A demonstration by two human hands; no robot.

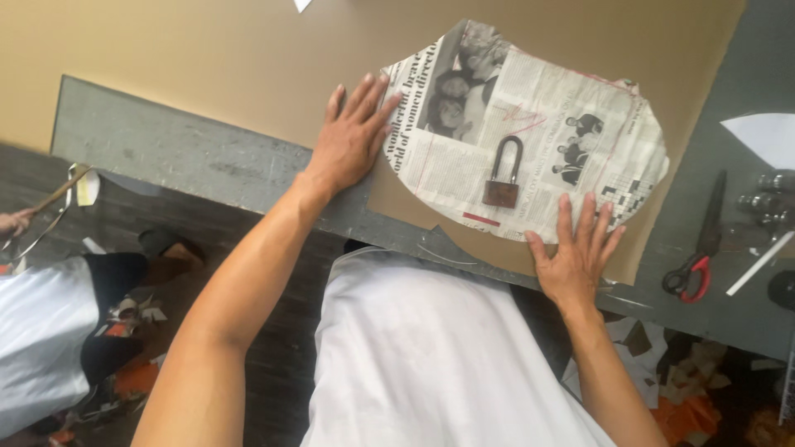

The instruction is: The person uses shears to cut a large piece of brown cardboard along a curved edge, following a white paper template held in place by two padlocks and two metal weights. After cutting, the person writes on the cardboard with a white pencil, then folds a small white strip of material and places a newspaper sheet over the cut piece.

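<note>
A newspaper sheet (542,108) cut to a rounded shape lies on tan cardboard (248,58) that covers the grey worktable (166,153). A rusty padlock (503,175) rests on the middle of the newspaper. My left hand (349,136) lies flat with fingers spread, palm on the cardboard and fingertips touching the newspaper's left edge. My right hand (577,246) presses flat on the newspaper's lower right edge, fingers apart. Neither hand holds anything.
Red-handled scissors (700,248) lie on the grey table to the right, beside a white stick (758,265) and some metal parts (766,203). A white paper piece (766,136) sits far right. Another person in white (41,323) sits at the left. Scraps litter the floor.
</note>
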